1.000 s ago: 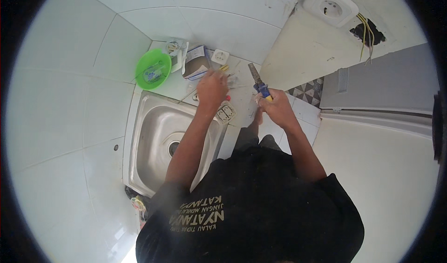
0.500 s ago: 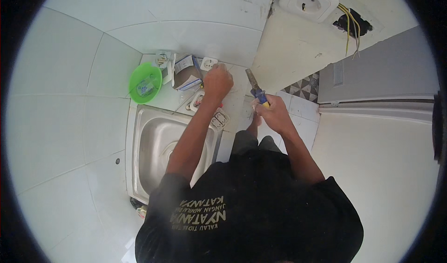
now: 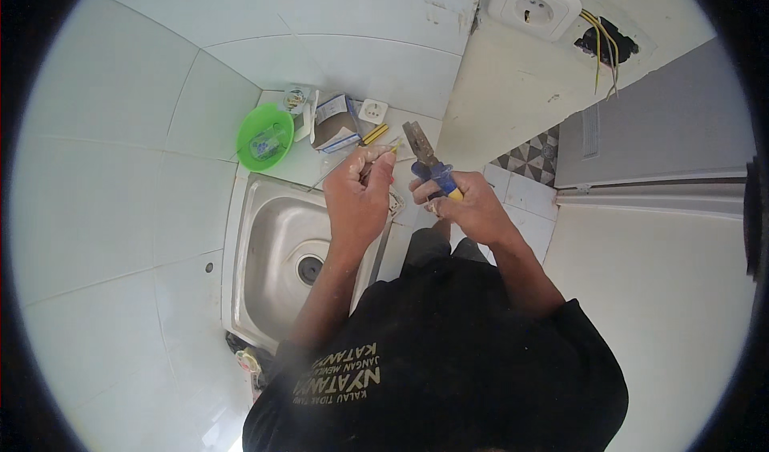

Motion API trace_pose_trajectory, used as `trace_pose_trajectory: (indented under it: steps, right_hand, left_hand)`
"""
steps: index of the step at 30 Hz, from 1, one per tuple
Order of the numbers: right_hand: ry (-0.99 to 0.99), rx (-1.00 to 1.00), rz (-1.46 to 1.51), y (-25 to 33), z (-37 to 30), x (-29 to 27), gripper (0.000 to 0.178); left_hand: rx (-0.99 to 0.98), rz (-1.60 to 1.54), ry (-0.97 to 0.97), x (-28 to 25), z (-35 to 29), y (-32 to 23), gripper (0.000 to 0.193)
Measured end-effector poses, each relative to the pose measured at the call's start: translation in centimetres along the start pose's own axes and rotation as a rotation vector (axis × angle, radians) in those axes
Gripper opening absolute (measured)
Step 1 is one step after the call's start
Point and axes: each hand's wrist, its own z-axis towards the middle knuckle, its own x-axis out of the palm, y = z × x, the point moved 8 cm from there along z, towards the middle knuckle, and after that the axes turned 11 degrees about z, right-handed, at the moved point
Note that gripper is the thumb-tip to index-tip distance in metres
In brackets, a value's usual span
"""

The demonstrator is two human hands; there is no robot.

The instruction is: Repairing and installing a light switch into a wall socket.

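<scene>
My right hand (image 3: 474, 208) is closed around the blue-and-yellow handles of a pair of pliers (image 3: 428, 154). The metal jaws point up and to the left, slightly parted. Close by on the left, my left hand (image 3: 359, 192) pinches a short thin piece, apparently yellow wire (image 3: 396, 145), between thumb and fingers. Its tip lies just left of the pliers' jaws, apart from them. Behind that hand, a yellow-and-black handle (image 3: 374, 134) rests on the counter beside an open blue-and-white box (image 3: 336, 122). A loose white socket (image 3: 372, 111) lies behind it.
A steel sink (image 3: 264, 252) lies under my left forearm. The green bowl (image 3: 244, 136) stands at the counter's far left corner. Upper right, a white wall socket (image 3: 535, 5) sits beside a wall hole (image 3: 615, 40) with loose wires hanging from it. A grey door (image 3: 649, 124) is at the right.
My left hand has come back from the counter toward the pliers, now showing a thin piece in its fingers. The pliers have turned and their jaws look wider apart.
</scene>
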Motion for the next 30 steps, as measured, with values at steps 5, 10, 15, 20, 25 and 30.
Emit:
trace_pose_trajectory:
  steps: [5,10,15,20,25,30]
  right_hand:
    - [0.029,0.013,0.051,0.7,-0.8,1.4,0.024]
    - [0.046,0.079,0.004,1.2,-1.7,1.9,0.025]
    - [0.003,-0.054,-0.144,1.7,-2.1,1.7,0.023]
    - [-0.017,-0.035,-0.303,3.0,-2.4,2.1,0.022]
    - [0.015,-0.067,-0.273,2.7,-2.4,2.3,0.019]
    - [0.017,-0.068,-0.295,3.4,-2.2,2.7,0.017]
  left_hand:
    - [0.041,0.017,-0.019,-1.1,-1.0,-1.0,0.015]
    - [0.061,0.123,0.073,-0.8,-1.5,-1.6,0.017]
    - [0.117,0.082,0.081,-1.0,-1.7,-2.4,0.015]
    - [0.152,0.119,0.074,-1.7,-1.8,-3.2,0.012]
    - [0.204,0.082,0.04,-2.2,-1.9,-3.8,0.01]
    - [0.184,0.079,0.064,-2.6,-2.0,-3.9,0.009]
